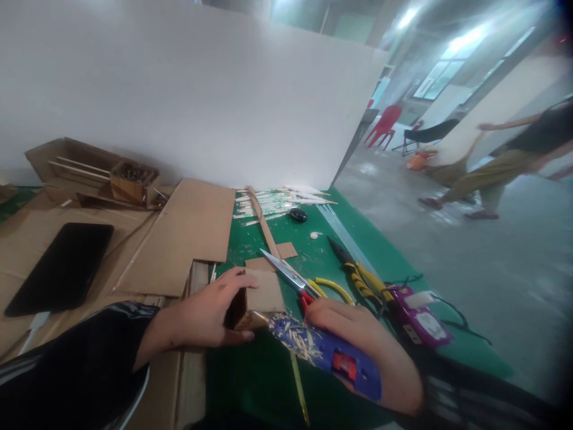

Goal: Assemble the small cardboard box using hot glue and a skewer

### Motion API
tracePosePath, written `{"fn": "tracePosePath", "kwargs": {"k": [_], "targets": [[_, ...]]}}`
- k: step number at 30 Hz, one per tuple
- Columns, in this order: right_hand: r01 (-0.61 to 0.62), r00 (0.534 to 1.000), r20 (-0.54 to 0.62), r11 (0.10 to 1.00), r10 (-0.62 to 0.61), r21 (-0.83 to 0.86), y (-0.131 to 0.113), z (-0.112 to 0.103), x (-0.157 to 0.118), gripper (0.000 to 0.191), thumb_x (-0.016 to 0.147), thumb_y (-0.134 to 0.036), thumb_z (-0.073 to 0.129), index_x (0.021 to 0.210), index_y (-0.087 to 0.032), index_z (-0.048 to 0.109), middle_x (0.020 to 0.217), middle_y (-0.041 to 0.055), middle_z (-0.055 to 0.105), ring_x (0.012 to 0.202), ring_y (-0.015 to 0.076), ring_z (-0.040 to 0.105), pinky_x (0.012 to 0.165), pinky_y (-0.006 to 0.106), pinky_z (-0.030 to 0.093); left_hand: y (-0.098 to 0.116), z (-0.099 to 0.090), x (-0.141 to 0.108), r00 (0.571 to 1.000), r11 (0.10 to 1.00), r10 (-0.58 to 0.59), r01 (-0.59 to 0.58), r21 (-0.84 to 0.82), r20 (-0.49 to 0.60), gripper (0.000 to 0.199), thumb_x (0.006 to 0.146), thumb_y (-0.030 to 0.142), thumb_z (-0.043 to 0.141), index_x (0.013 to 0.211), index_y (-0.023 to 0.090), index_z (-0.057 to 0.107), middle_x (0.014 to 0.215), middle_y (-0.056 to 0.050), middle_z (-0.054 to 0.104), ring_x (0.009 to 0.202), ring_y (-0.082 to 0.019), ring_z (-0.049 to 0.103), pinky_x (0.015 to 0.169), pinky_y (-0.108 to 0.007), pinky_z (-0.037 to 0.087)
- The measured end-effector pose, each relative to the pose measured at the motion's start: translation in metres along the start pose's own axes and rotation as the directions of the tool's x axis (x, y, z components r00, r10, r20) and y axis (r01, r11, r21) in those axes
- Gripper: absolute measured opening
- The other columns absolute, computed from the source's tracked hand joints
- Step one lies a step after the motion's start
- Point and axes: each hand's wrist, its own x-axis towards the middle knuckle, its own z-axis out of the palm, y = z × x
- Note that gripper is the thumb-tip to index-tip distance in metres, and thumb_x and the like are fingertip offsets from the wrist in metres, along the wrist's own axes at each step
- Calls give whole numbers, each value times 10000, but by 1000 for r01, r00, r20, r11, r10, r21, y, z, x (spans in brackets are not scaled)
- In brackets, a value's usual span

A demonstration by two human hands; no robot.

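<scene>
A small cardboard box (pixel 264 291) is held in my left hand (pixel 208 310), the thumb below and the fingers over its left side. My right hand (pixel 358 334) grips a blue hot glue gun (pixel 302 341) spattered with dried strands. Its nozzle lies at the box's near lower edge; whether it touches, I cannot tell. Close beyond my right hand are scissors (pixel 289 275) with a red handle, their blades pointing away to the left. Behind the box, a thin cardboard strip (pixel 264 224) and small cardboard scraps (pixel 286 249) lie on the green tabletop.
Pliers (pixel 353 272) and a purple power strip (pixel 423 316) with cables lie right. Thin sticks (pixel 264 206) lie ahead, before a white partition (pixel 201 95). Leftward are cardboard sheets (pixel 179 233), a dark tablet or phone (pixel 60 269) and a cardboard container (pixel 128 190). A person (pixel 514 155) stands beyond the table.
</scene>
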Motion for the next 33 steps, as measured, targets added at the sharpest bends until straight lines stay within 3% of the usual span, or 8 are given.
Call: {"fn": "tracePosePath", "kwargs": {"k": [9, 17, 33], "targets": [[-80, 992, 96, 996, 84, -42, -2, 0, 3, 121, 813, -205, 611, 898, -201, 524, 898, 58, 591, 777, 180, 543, 638, 260, 396, 0, 0, 0, 999, 999, 38, -38, 21, -19, 796, 737, 340, 825, 1383, 323, 362, 1456, -88, 404, 1291, -310, 526, 1109, -441, 430], [-31, 999, 9, 999, 31, -21, 2, 6, 7, 107, 811, -233, 588, 857, -209, 495, 829, 29, 569, 715, 159, 516, 600, 261, 340, 0, 0, 1, 997, 997, 72, -72, 20, -11, 801, 741, 319, 821, 1374, 324, 330, 1440, -85, 408, 1282, -294, 525, 1104, -431, 431], [-39, 999, 0, 999, 39, -16, 4, 8, 6, 139, 781, -247, 604, 812, -211, 474, 791, 15, 544, 677, 149, 486, 579, 263, 304, -1, 1, 2, 996, 996, 89, -89, -1, -21, 801, 732, 317, 827, 1380, 311, 356, 1431, -100, 427, 1277, -305, 529, 1102, -436, 434]]}}
